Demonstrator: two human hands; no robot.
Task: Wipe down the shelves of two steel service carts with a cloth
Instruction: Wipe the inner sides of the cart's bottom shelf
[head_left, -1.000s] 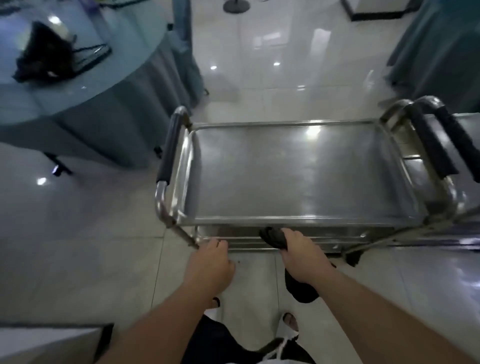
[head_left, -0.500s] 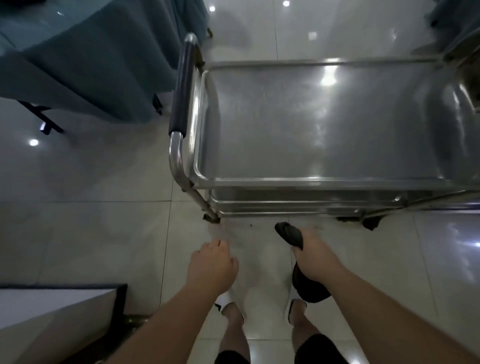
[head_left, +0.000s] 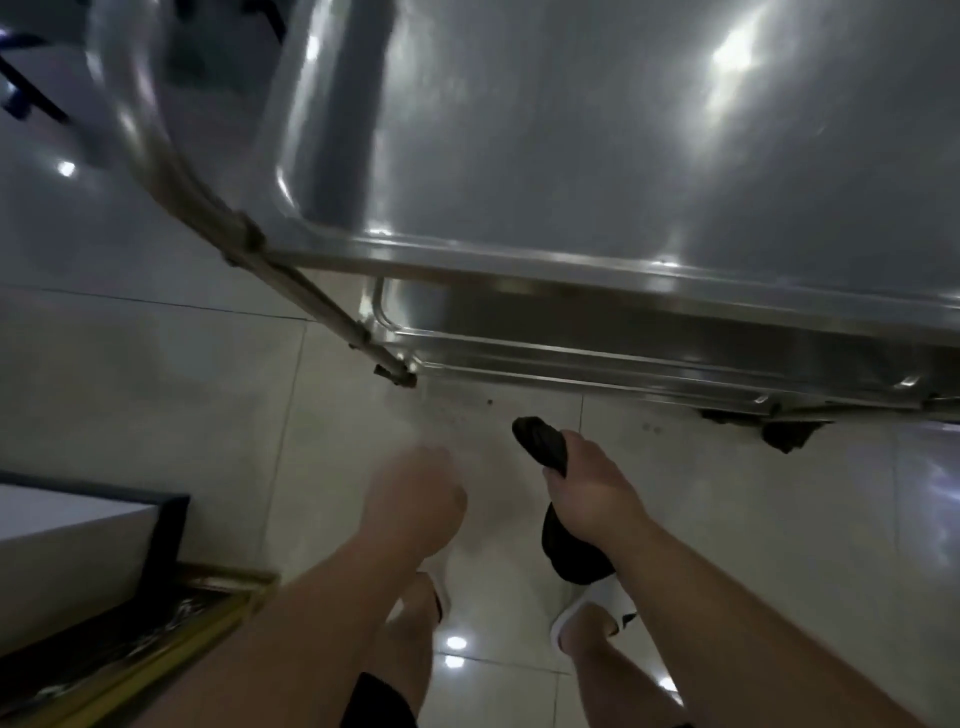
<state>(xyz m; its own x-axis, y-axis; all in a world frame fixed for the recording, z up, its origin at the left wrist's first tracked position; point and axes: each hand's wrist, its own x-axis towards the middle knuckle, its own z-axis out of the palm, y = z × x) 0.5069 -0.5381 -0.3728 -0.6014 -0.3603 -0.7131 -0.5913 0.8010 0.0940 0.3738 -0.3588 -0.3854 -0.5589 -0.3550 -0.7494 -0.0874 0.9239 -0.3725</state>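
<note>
My left hand (head_left: 415, 506) hangs blurred over the floor tiles (head_left: 156, 374), fingers loosely curled, holding nothing. Just to its right, my right hand (head_left: 589, 496) clutches the dark cloth (head_left: 540, 441), which sticks out ahead and trails behind it. The steel cart (head_left: 597, 270) stands ahead of both hands, apart from them

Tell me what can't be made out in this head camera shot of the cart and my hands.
- Left hand: motion-blurred, fingers unclear.
- Cloth: middle hidden inside the right hand.
- Cart: far side cut off by the frame edges; lower shelves hidden under the top shelf.
</note>
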